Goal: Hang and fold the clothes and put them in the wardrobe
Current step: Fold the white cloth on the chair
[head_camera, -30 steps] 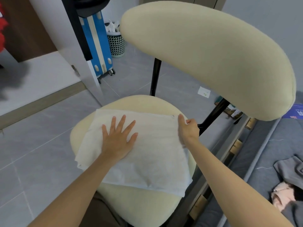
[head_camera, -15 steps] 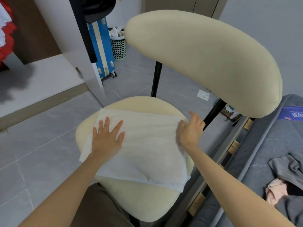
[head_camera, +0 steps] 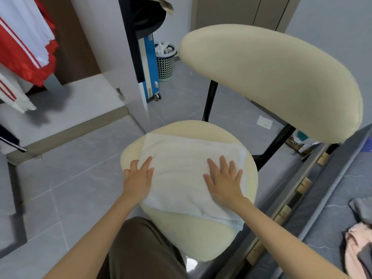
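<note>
A folded white cloth point(head_camera: 185, 168) lies flat on the cream seat of a chair point(head_camera: 201, 242). My left hand point(head_camera: 138, 178) rests on the cloth's left edge, fingers straight and partly over the seat. My right hand point(head_camera: 224, 180) presses flat on the cloth's right half with fingers spread. At the far left, red and white garments point(head_camera: 26, 47) hang inside the open wardrobe point(head_camera: 80, 97).
The chair's cream backrest point(head_camera: 271, 81) looms at upper right. A grey mattress point(head_camera: 332, 198) with pink and grey clothes point(head_camera: 358, 248) lies at the right. A blue suitcase point(head_camera: 150, 69) and a mesh bin point(head_camera: 166, 63) stand behind the wardrobe panel.
My left hand slid from the cloth's middle to its left edge. My right hand let go of the far right corner and moved back to lie flat on the cloth.
</note>
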The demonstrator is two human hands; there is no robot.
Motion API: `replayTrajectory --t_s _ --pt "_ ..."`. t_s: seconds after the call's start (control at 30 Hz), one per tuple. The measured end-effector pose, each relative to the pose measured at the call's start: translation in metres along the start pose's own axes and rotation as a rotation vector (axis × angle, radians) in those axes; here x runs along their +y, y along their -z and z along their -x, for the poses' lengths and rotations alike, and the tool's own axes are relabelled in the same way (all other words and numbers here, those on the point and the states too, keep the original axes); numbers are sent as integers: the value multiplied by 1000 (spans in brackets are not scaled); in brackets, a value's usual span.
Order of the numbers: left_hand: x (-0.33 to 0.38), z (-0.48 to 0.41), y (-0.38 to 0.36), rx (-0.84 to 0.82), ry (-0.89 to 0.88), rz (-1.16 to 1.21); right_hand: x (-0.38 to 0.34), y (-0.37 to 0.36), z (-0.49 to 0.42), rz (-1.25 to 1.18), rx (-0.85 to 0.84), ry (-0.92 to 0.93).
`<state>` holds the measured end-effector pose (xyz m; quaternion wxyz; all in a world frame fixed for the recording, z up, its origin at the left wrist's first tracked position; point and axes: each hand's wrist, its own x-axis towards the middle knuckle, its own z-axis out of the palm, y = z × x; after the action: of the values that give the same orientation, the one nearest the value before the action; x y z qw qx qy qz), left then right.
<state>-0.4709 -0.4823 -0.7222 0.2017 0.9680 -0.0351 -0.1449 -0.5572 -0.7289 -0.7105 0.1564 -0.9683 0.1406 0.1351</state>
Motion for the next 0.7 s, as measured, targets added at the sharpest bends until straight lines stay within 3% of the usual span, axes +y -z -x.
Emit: replayTrajectory --t_s 0.1,0.2,0.4,0.5,0.6,0.7 --pt "4 1 7 -61 9 62 -28 4 22 95 -165 243" --pt "6 10 15 -117 55 157 -42 4 38 337 -206 383" --pt "9 40 28 -307 65 251 -24 14 46 610 -161 373" --pt "30 65 21 -450 96 353 0 23 43 687 -125 262" --pt "64 86 6 -633 5 254 27 31 39 534 -118 87" --pt "94 95 -5 -738 -81 124 47 27 35 -101 -40 -154"
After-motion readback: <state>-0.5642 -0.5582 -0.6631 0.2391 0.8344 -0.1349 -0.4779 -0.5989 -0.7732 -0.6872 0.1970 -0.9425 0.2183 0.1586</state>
